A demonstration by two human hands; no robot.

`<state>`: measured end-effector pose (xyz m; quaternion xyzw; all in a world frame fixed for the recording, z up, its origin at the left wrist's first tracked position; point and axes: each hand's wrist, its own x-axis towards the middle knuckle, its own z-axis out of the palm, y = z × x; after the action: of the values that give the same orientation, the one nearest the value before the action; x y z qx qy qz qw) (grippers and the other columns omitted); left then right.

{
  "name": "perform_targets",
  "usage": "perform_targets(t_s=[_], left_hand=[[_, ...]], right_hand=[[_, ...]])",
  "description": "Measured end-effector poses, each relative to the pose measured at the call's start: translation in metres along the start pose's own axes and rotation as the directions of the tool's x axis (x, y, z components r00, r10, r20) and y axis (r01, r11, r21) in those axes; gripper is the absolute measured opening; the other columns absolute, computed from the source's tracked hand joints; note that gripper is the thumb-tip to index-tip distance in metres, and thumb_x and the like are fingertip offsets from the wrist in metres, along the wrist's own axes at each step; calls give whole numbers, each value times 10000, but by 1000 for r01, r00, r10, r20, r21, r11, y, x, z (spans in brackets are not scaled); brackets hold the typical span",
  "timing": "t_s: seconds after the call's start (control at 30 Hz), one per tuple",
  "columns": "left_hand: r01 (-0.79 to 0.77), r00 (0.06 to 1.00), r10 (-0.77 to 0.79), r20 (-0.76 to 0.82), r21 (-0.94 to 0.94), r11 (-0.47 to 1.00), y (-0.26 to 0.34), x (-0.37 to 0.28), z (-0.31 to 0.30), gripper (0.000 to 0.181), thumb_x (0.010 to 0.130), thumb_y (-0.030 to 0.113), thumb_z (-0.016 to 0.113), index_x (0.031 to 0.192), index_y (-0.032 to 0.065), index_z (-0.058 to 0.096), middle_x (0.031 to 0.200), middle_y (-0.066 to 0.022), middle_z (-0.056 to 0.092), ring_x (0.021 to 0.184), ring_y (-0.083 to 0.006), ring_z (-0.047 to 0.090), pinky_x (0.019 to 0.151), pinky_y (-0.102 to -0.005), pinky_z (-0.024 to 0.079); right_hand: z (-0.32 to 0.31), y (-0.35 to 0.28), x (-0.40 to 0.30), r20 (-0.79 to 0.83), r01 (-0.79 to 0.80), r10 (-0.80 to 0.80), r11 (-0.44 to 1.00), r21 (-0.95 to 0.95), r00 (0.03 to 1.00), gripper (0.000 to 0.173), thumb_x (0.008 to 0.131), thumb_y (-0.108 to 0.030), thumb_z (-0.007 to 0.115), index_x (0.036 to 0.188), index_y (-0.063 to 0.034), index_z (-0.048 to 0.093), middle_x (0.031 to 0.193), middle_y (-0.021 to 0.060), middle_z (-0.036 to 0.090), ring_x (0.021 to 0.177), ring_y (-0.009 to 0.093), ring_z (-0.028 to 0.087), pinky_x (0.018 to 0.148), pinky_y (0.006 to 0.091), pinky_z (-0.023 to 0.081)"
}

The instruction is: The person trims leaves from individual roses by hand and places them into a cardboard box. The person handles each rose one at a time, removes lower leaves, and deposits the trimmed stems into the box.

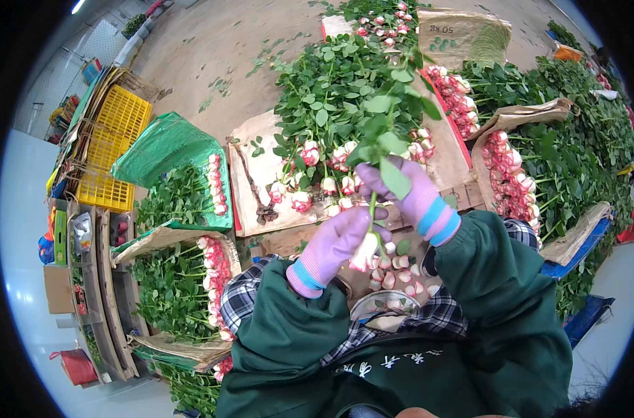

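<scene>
A single white rose with pinkish edges [364, 252] hangs head down between my gloved hands, its leafy stem pointing away from me. My left hand [343, 232], in a lilac glove, grips the stem just above the bloom. Higher up, my right hand [393, 183] in a matching glove closes around the stem at its leaves; a leaf covers part of the fingers. Beyond them, a pile of red-and-white roses [322, 99] lies on woven sacking, blooms towards me. Loose petals [388, 279] are scattered below the held bloom, near a white container rim [382, 297].
Roses in sacking-lined stacks stand at left [212, 282] and right [510, 172]. A green woven sack [165, 146] and yellow plastic crates [108, 151] are at the left. A brown twig-like object [254, 183] lies on the sacking. Leaves litter the floor [202, 57].
</scene>
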<state>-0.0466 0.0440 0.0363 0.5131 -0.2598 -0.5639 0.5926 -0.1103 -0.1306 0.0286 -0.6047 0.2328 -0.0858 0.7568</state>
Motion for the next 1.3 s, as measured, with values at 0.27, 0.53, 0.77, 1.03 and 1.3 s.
perform_targets(t_s=[0.27,0.53,0.77,1.03,1.3], left_hand=[[-209,918,203,-340,19,978,-5,-2,-30,506,1030,392,413,1267,-46,499,997,-100,657,868,-137,599,833,-288,492],[-243,847,286,-447,152,958,-5,2,-19,365,1004,130,473,1329,-36,459,1048,-115,663,966,-133,609,855,-248,477],[-445,708,670,-221,598,667,-25,8,-2,644,855,62,609,1436,-20,344,1099,-169,653,977,-232,655,834,-328,518],[-486,574,819,-5,803,346,-13,2,19,761,749,126,662,1431,-17,355,1144,-188,618,912,-335,653,774,-397,511],[-369,873,357,331,928,42,-17,7,13,627,774,77,602,1384,92,458,864,-128,623,774,-315,634,672,-433,500]], right_hand=[[-6,-19,1,15,31,-37,960,277,999,362,919,-414,638,1104,-104,608,783,-31,586,624,38,497,545,177,387],[-7,-7,16,114,38,-105,878,477,988,370,956,-341,599,1225,-88,581,805,-39,580,663,33,512,562,167,384],[-3,1,13,287,-111,-100,765,635,953,449,985,-318,540,1362,-81,487,871,-39,543,764,82,557,703,213,489],[6,14,2,416,-90,-178,831,549,892,448,985,-176,492,1421,-89,445,1020,-42,561,879,87,560,797,248,495],[-19,-5,21,332,-143,226,956,-257,916,418,881,-381,662,1209,-127,616,814,8,643,465,48,463,424,206,370]])
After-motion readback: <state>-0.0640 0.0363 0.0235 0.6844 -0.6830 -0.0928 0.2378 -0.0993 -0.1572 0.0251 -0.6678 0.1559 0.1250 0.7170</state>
